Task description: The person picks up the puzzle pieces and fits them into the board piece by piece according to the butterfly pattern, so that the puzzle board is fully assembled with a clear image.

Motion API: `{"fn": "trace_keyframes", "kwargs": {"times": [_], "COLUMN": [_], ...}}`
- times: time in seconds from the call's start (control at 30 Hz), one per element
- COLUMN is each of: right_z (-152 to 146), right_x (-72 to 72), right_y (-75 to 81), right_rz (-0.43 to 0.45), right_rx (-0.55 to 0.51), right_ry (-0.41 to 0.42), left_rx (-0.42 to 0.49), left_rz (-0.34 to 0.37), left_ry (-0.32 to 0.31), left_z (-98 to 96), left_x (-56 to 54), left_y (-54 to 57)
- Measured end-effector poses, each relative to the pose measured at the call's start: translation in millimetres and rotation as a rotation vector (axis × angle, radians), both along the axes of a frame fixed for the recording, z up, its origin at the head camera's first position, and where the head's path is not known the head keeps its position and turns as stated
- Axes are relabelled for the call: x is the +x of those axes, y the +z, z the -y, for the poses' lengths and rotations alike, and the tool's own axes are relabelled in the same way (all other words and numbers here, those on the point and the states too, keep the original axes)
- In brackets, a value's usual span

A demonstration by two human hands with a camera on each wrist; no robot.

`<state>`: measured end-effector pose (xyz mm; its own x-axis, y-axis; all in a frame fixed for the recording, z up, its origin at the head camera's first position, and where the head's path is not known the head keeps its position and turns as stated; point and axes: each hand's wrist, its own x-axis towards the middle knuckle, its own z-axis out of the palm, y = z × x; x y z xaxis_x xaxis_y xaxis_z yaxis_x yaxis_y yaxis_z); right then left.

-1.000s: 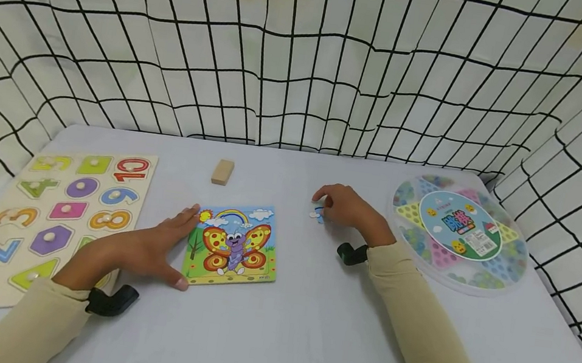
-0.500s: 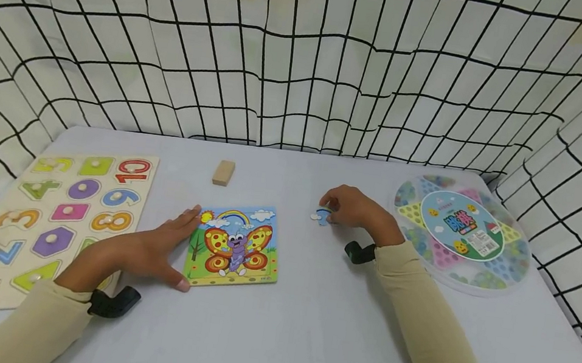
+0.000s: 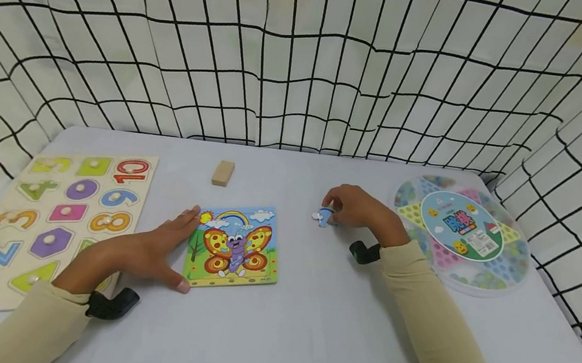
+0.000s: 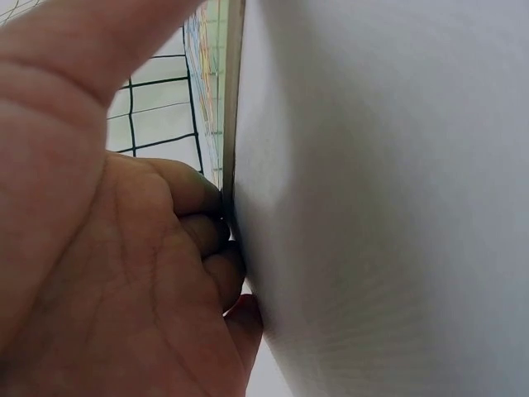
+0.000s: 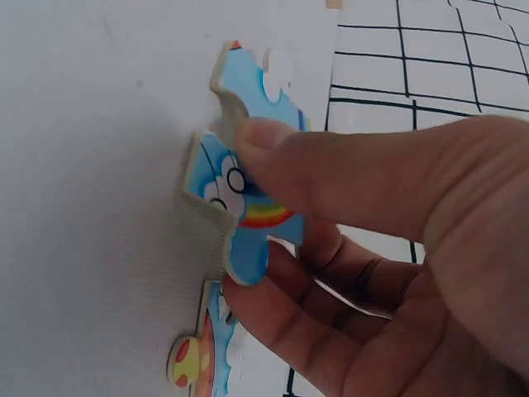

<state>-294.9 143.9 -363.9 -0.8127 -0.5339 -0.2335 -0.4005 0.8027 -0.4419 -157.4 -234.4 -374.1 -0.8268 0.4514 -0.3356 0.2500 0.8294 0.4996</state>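
Observation:
My left hand (image 3: 149, 252) lies beside a square butterfly picture board (image 3: 233, 244), thumb at its lower left corner and fingertips along its left side near the top. In the left wrist view the fingertips (image 4: 223, 240) meet the edge of the board. At mid-right, my right hand (image 3: 359, 208) pinches a blue jigsaw piece (image 5: 256, 236) printed with a rainbow and a white cloud, thumb on its face and fingers behind. Just beyond it in the right wrist view is another blue piece (image 5: 252, 78), and a red, yellow and blue piece (image 5: 207, 347) shows below.
A peg puzzle board (image 3: 18, 256) with numbers and shapes lies at the left, partly under the left forearm. A small wooden block (image 3: 223, 173) sits at the back. A round clear game case (image 3: 460, 234) lies at the right. Black netting (image 3: 298, 84) rises behind the white table.
My right hand has drawn slightly to the right, and the blue jigsaw piece in its fingers has moved and tilted with it. The left hand and the butterfly board have stayed put.

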Motion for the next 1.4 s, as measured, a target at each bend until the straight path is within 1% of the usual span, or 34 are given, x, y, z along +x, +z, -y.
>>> {"fn": "trace_keyframes", "kwargs": {"times": [0.13,0.23,0.37,0.63,0.77,1.0,1.23,1.4], "right_z": [-5,-7,-4,9,20,46,75,91], "right_x": [0.2,0.8,0.4,0.4,2.6,7.5,12.4,16.2], "right_y": [1.7,2.9,3.3,8.4,9.2,12.3,16.0,15.3], "right_rz": [0.025,0.04,0.037,0.017,0.016,-0.009,-0.002,-0.002], "right_rx": [-0.103,-0.151,-0.219,-0.296,-0.306,-0.301,-0.288,-0.304], "right_ry": [0.038,0.075,0.105,0.154,0.159,0.137,0.194,0.206], "left_rx": [-0.02,-0.022,-0.022,-0.021,-0.016,-0.01,-0.023,-0.021], "left_rz": [0.0,-0.002,-0.006,-0.011,-0.007,-0.01,-0.018,-0.03], "left_ry": [0.004,0.002,-0.002,-0.004,-0.005,-0.013,-0.011,-0.014], "left_z": [-0.5,-0.2,0.5,-0.4,-1.4,-2.4,-1.2,-1.6], "left_x": [0.7,0.9,0.9,-0.8,-0.8,-1.3,-0.2,0.6], "left_y": [-0.4,-1.5,-3.1,-3.5,-2.8,-1.9,-2.0,-2.8]}}
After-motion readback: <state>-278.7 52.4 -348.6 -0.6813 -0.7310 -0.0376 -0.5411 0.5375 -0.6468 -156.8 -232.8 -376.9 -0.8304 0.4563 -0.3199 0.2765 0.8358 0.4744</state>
